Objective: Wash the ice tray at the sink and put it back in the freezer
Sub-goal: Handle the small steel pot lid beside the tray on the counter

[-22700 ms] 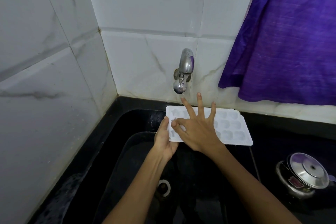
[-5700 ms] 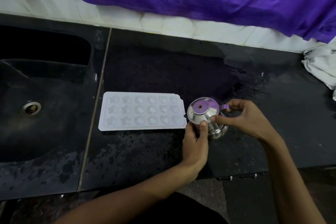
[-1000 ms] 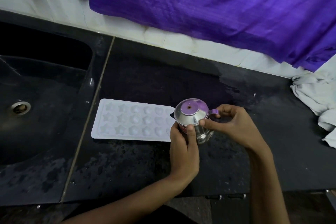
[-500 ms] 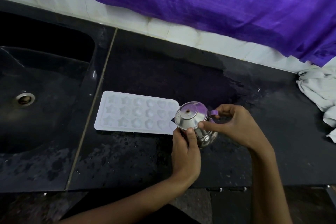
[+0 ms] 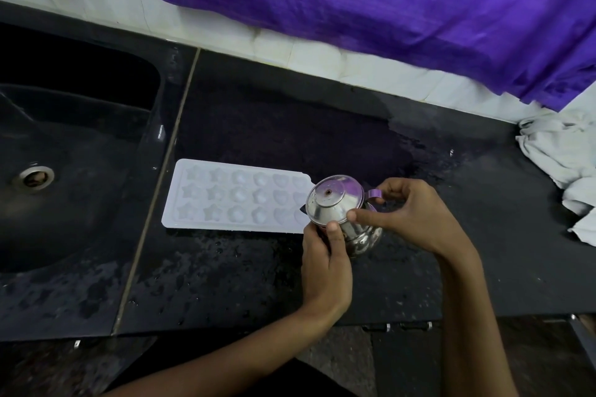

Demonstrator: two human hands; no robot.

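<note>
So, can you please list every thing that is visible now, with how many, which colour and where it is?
ice tray: one, white, flat on the counter beside the sink
steel pot: one, silver, lidded, by the tray's right end
sink: one, black, left
counter: one, black, wet
curtain: one, purple, above the counter
cloth: one, white, crumpled, right edge
left hand: one, gripping the pot's body
right hand: one, holding the pot's handle side

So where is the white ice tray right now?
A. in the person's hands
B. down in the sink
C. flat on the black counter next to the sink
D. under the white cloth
C: the ice tray lies flat on the wet black counter, right of the sink, while both hands hold a small steel pot.
</note>
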